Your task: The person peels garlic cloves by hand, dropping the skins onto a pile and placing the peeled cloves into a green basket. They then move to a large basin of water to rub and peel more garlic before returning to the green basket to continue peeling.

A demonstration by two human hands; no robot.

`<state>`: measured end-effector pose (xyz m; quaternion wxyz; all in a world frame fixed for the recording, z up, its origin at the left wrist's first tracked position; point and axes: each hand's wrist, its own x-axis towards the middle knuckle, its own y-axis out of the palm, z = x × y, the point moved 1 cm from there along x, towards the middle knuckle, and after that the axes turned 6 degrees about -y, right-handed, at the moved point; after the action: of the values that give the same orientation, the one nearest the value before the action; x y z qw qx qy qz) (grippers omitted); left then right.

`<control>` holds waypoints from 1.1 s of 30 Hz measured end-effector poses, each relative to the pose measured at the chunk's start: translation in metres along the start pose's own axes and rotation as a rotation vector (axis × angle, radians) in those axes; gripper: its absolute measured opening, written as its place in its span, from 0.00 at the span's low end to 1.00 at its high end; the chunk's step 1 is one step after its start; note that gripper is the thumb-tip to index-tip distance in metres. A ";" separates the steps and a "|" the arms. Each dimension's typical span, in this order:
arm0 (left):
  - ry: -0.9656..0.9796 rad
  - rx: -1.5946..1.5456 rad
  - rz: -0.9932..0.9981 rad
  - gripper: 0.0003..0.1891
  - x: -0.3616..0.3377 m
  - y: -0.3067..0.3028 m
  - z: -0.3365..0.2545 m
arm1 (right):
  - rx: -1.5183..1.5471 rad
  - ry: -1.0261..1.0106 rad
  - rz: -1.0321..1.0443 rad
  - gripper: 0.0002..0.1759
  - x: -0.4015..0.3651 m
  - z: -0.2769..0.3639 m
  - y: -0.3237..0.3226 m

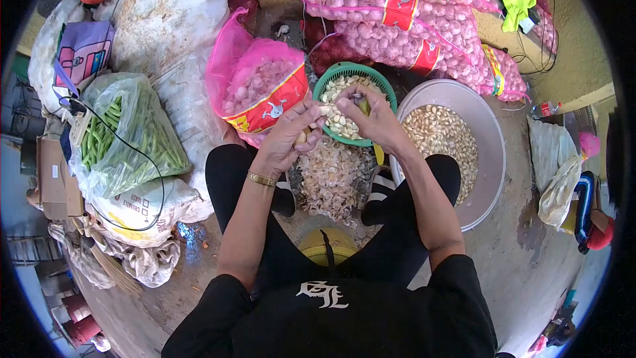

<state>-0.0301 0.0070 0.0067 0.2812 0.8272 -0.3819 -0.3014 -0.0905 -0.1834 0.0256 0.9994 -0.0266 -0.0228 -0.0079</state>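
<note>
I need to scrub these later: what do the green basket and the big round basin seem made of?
The green basket looks like moulded plastic: bright colour, slotted openwork wall. The basin looks like dull grey metal, with a matte smooth wall; plastic can't be ruled out.

Left hand [288, 138] holds a garlic clove [324, 111], right hand [372, 118] a knife [379, 154].

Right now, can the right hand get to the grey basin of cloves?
Probably yes. The right hand hovers over the green basket, and the grey basin sits right beside it, open-topped, nothing between. The hand is shut on a yellow-handled tool, though.
</note>
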 end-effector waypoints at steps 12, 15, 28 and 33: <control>-0.053 0.011 0.049 0.11 -0.003 0.001 -0.001 | -0.227 -0.200 0.153 0.19 -0.003 -0.002 0.012; -0.075 0.042 0.024 0.11 -0.003 0.001 -0.002 | -0.231 -0.225 0.114 0.17 -0.003 -0.007 0.012; -0.096 -0.015 0.091 0.11 0.000 0.001 0.001 | -0.160 -0.208 0.122 0.17 -0.004 -0.006 0.012; -0.112 -0.056 0.154 0.10 0.002 -0.003 0.003 | -0.089 -0.160 0.124 0.18 -0.005 -0.004 0.014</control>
<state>-0.0302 0.0062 0.0023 0.3048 0.7691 -0.4509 -0.3352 -0.0952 -0.1696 0.0209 0.9908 -0.0728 -0.1004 0.0552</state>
